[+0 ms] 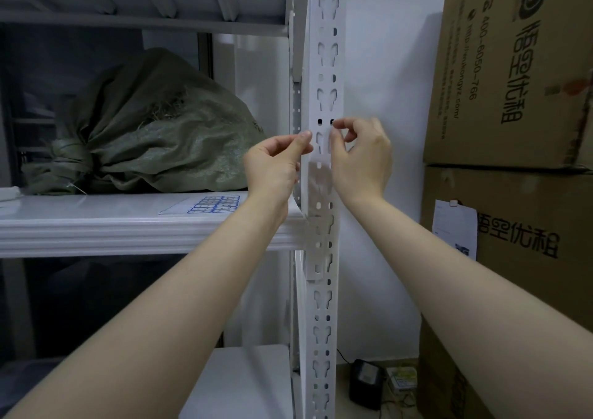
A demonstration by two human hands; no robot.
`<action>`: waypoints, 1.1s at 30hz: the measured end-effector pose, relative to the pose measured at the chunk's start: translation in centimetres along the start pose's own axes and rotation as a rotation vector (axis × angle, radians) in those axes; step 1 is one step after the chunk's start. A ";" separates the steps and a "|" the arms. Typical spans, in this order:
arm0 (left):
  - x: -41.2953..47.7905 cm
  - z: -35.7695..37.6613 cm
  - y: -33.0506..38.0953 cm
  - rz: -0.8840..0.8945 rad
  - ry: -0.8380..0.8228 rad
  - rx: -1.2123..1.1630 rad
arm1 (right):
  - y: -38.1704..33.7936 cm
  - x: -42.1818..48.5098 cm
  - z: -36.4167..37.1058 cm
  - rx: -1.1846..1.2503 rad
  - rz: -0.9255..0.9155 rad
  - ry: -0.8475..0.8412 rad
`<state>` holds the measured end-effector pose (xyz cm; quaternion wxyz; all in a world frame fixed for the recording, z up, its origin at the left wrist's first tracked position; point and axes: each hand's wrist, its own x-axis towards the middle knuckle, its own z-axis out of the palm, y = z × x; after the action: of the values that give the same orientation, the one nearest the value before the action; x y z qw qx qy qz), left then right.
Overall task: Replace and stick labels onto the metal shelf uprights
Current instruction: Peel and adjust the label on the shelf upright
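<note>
The white perforated metal upright runs top to bottom in the middle of the view. Both my hands are raised against it at mid height. My left hand pinches with thumb and forefinger at the upright's left edge. My right hand pinches at its front face, next to two small dark slots. Whatever they pinch is too small and pale to make out; it may be a label. A sheet of blue-printed labels lies flat on the white shelf board just left of my left wrist.
A green woven sack, tied at its left end, fills the shelf behind the label sheet. Stacked cardboard boxes stand close on the right. A small black device with cables sits on the floor beside the upright.
</note>
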<state>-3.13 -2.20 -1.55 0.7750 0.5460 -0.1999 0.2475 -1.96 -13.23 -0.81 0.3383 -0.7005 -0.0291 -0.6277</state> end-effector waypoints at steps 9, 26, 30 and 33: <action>0.0 0.2 -0.3 0.010 -0.028 0.017 | -0.6 0.0 0.1 -0.183 -0.092 0.005; 0.2 1.7 -0.6 0.127 -0.018 0.135 | 1.1 -0.6 -0.6 0.148 -0.020 -0.073; 0.4 1.5 0.3 0.162 -0.028 0.143 | 0.6 -0.5 -0.4 0.123 -0.024 -0.088; 0.7 1.2 0.9 0.197 -0.008 0.176 | 0.0 -0.5 -0.2 0.124 -0.024 -0.085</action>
<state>-3.13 -2.94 -0.09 0.6953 0.5905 -0.2332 0.3369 -2.26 -13.14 -1.22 0.3720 -0.7038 -0.0908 -0.5984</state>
